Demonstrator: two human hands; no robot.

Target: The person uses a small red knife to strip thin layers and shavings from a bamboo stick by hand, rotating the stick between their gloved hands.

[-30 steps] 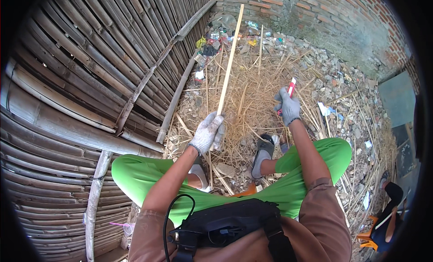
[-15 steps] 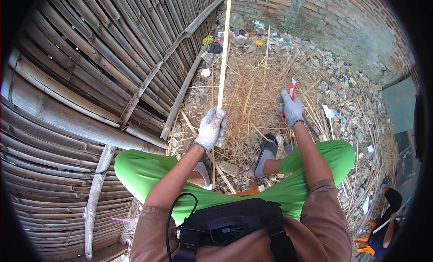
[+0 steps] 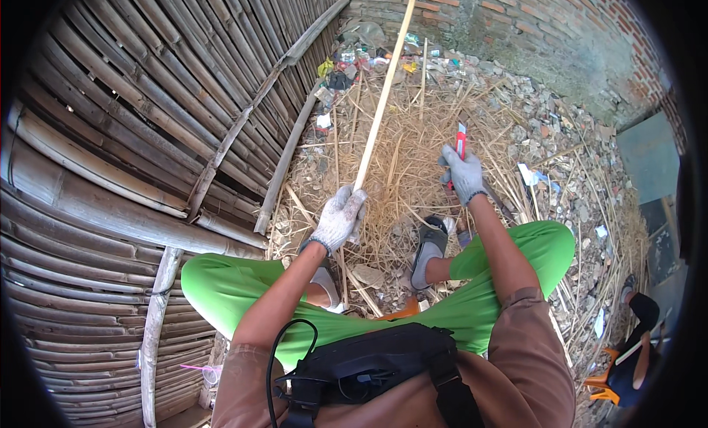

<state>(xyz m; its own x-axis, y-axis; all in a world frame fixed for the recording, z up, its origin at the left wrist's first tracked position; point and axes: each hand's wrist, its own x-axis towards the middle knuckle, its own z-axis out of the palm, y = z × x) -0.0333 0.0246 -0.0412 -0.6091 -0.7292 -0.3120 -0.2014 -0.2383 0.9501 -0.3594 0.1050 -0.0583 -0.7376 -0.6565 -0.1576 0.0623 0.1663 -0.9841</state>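
Observation:
My left hand (image 3: 340, 217), in a pale work glove, is closed round the lower end of a long, thin bamboo strip (image 3: 386, 96). The strip rises away from me, its far end leaning to the right, near the brick wall. My gloved right hand (image 3: 464, 176) grips a red utility knife (image 3: 461, 142), its blade end pointing away from me. Knife and strip are apart. Below both hands lies a heap of straw-like bamboo shavings (image 3: 413, 151), between and beyond my feet.
A bamboo slat wall (image 3: 169, 81) stands close on my left. Beyond the rubble and litter (image 3: 546, 126) runs a brick wall (image 3: 546, 30). Thin bamboo strips lie on the ground to the right. At the lower right, another person (image 3: 640, 332) sits by an orange stool (image 3: 606, 380).
The bamboo strip has tilted from nearly straight ahead toward the right, and its far end now shows. The knife stays in my right hand; the whole view has shifted slightly.

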